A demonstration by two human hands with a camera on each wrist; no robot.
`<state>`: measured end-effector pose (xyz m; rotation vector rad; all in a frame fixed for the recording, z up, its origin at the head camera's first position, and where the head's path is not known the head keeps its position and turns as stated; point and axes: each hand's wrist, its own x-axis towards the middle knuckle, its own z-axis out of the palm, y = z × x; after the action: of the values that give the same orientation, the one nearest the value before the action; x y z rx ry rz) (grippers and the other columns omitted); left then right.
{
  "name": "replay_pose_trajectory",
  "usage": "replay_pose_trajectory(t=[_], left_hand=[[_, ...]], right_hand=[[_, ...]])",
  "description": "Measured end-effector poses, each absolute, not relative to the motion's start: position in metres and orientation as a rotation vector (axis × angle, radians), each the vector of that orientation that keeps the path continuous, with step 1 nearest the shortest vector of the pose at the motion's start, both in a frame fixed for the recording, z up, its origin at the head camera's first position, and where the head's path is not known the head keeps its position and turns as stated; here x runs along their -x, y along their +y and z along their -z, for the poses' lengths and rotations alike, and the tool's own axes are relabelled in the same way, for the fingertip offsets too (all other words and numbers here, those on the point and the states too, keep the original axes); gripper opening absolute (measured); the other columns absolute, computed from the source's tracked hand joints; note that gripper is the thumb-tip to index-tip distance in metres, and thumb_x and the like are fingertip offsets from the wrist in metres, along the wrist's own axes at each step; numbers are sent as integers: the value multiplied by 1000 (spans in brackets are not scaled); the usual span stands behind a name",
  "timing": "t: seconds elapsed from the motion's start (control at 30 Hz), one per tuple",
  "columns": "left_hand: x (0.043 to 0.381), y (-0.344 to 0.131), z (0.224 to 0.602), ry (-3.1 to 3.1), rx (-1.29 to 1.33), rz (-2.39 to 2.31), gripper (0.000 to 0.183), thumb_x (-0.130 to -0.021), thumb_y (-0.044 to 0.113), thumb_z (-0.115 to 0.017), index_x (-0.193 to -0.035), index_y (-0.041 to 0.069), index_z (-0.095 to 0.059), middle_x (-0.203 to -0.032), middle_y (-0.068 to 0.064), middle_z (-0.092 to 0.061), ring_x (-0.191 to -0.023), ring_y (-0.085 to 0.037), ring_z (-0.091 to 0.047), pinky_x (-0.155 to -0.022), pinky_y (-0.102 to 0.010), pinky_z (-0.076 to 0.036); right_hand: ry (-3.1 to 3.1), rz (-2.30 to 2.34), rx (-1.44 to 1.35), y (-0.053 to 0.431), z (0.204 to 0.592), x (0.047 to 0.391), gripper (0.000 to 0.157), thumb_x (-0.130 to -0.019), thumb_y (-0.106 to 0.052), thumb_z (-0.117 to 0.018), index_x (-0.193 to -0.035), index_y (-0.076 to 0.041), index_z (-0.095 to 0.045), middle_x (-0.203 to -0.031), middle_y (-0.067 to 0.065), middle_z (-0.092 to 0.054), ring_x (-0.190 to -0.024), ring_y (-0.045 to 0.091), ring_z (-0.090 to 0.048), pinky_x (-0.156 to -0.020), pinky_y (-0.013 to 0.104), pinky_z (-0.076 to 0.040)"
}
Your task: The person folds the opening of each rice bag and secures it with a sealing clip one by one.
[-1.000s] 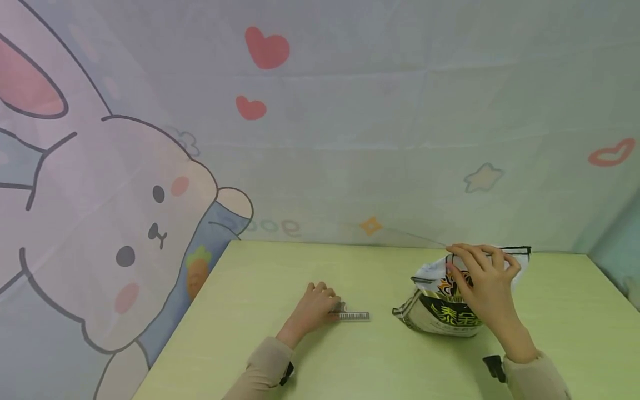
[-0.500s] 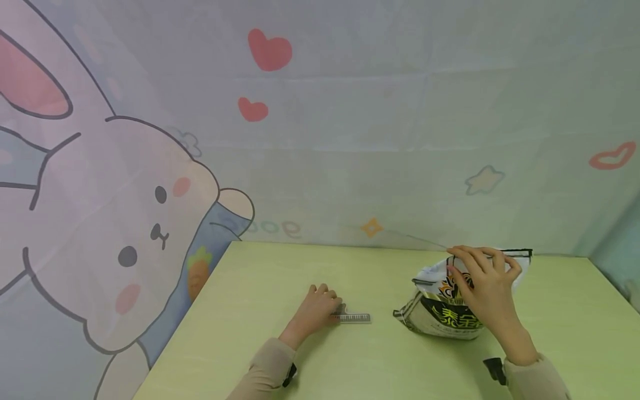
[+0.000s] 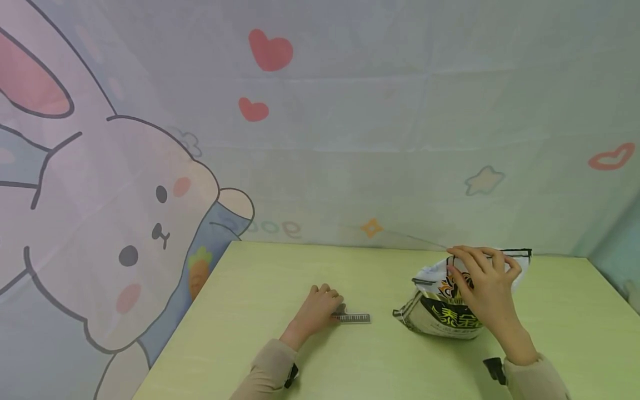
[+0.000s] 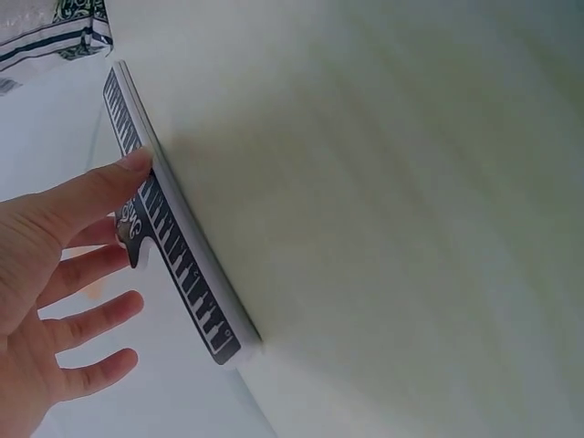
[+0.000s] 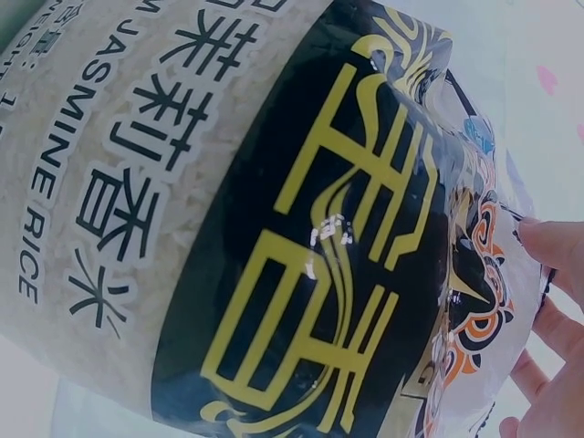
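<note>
My left hand (image 3: 315, 311) pinches a flat clip (image 3: 355, 318) with a black-and-white piano-key print, close over the table left of the bag. In the left wrist view, the thumb presses one side of the clip (image 4: 187, 255) near its black handle tab, with a finger behind it and the others spread. A plastic bag of jasmine rice (image 3: 445, 319) stands on the table at the right, leaning a little. My right hand (image 3: 490, 286) grips its white upper part from above, thumb in front. The right wrist view shows the bag's black band (image 5: 301, 228) with yellow characters.
The pale green table (image 3: 270, 272) reaches back to a hanging cloth (image 3: 350, 183) printed with hearts and a large rabbit (image 3: 125, 222). Dark wrist-camera mounts sit under both sleeves, one of them a black mount (image 3: 495, 369) near the table's right front.
</note>
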<state>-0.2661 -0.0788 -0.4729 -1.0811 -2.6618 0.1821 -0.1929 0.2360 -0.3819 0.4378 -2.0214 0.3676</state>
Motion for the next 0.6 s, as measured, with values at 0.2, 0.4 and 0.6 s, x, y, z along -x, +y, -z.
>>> replay_pose_trajectory(t=[0.2,0.4,0.6], left_hand=[[263,-78,473,-2623,1082,-164,32,-72,39,-69,-96,20,-59,-94,7,-63,-86,-12,-51,-72,-28,-39],[261,-78,472,-2595,1095,-132,22,-78,33,-66,-93,21,-59,-92,7,-63,-84,-12,-51,-69,-27,-38],[259,-77,470,-2618,1112,-88,15,-80,31,-64,-89,21,-56,-84,8,-62,-75,-10,-50,-65,-24,-35]], right_hand=[[-1980,-399,-439,235,382,195,44,-92,-44,-41,-103,-7,-62,-101,15,-61,-91,39,-41,-77,61,-12],[-1973,-404,-440,235,383,196,44,-92,-44,-41,-104,-7,-62,-101,15,-61,-91,39,-41,-77,61,-12],[-1971,-402,-442,235,383,195,42,-92,-42,-43,-104,-7,-62,-101,15,-61,-90,39,-41,-76,61,-12]])
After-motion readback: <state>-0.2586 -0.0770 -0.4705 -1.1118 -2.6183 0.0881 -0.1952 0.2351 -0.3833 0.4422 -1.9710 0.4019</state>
